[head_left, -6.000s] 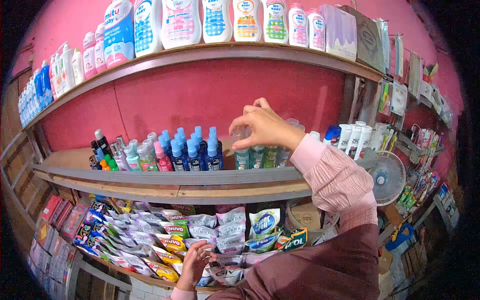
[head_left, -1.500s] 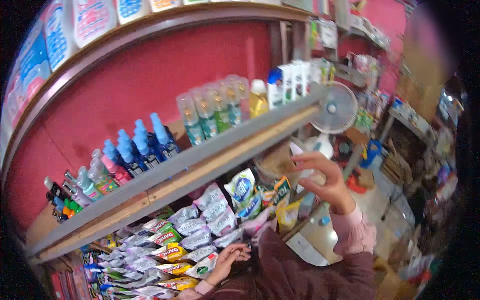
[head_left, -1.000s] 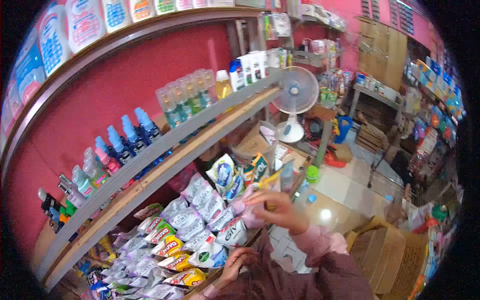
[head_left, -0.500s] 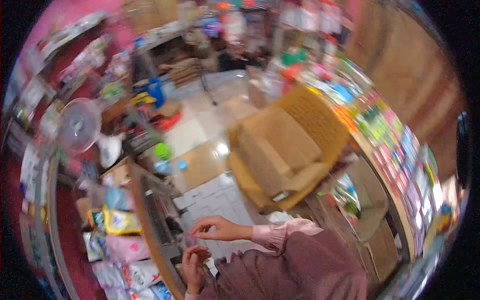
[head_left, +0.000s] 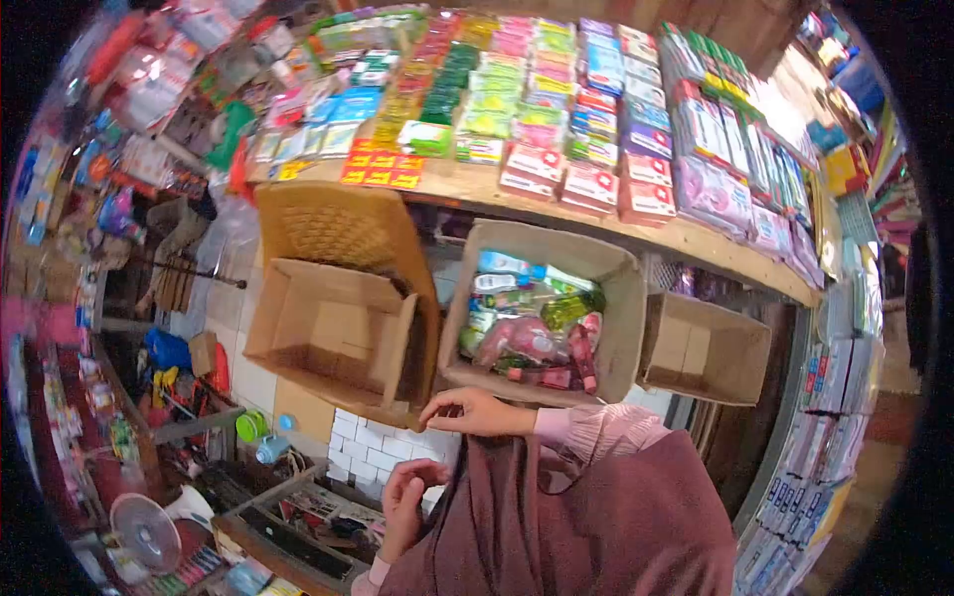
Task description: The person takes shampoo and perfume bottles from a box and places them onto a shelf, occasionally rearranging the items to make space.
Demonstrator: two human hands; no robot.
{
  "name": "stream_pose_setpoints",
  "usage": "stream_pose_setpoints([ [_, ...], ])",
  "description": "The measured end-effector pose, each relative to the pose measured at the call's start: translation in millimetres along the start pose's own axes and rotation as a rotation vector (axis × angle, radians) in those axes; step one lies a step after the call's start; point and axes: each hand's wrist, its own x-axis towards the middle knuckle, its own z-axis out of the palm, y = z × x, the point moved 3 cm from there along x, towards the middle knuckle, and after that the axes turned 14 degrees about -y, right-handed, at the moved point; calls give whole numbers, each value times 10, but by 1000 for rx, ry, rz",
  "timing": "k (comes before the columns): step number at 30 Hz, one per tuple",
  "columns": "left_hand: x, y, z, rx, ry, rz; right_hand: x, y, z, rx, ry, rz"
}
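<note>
Room: a shop is seen from above; white tiled floor [head_left: 383,442] at lower centre, a fan [head_left: 144,531] at lower left.
Surface: wooden counter [head_left: 556,204] across the upper frame, covered with rows of packets [head_left: 556,109].
Full box [head_left: 624,328]: at centre, under the counter edge, open top turned to the camera.
Contents: bottles [head_left: 527,318] are piled inside on their sides, long axes mostly left-right in the frame.
Empty box [head_left: 298,318]: just left of the full box, flaps open.
Small box [head_left: 735,363]: to the right, empty.
Right hand [head_left: 475,411]: just below the full box, fingertips pinched to the thumb; whether anything is held cannot be told.
Left hand [head_left: 407,497]: lower, fingers curled; contents cannot be told.
</note>
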Motion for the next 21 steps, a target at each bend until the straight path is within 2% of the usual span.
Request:
stream_pose_setpoints([
  [2, 236, 50, 83, 27, -34, -31, -195, 200, -139, -3, 107, -18],
  [5, 500, 22, 184, 26, -88, -70, -472, 539, -425, 162, 348, -36],
  [6, 568, -4, 231, 26, -92, -88, -606, 754, -568, 171, 442, 63],
  [7, 631, -20, 270, 25, -93, -105, -733, 904, -716, 365, 509, 67],
  [8, 684, -35, 312, 21, -108, -119, -887, 1028, -898, 328, 607, 30],
  [9, 732, -49, 349, 18, -122, -132, -1065, 858, -1042, 465, 693, 110],
  [10, 772, -65, 376, 14, -132, -146, -1230, 1239, -1224, 434, 772, 30],
  [11, 801, -82, 389, 11, -137, -152, -1361, 1198, -1386, 423, 876, 138],
  [12, 828, -101, 389, 7, -142, -158, -1501, 1400, -1555, 458, 949, 70],
  [13, 850, -119, 385, 4, -148, -163, -1603, 1352, -1671, 486, 1086, 224],
  [15, 868, -163, 363, -26, -148, -159, -1732, 1547, -1851, 655, 1188, 204],
  [17, 879, -194, 339, -54, -132, -148, -1662, 1811, -1997, 279, 1170, 261],
  [21, 860, -215, 275, -61, -96, -142, -1183, 1504, -2217, -705, 998, 451],
])
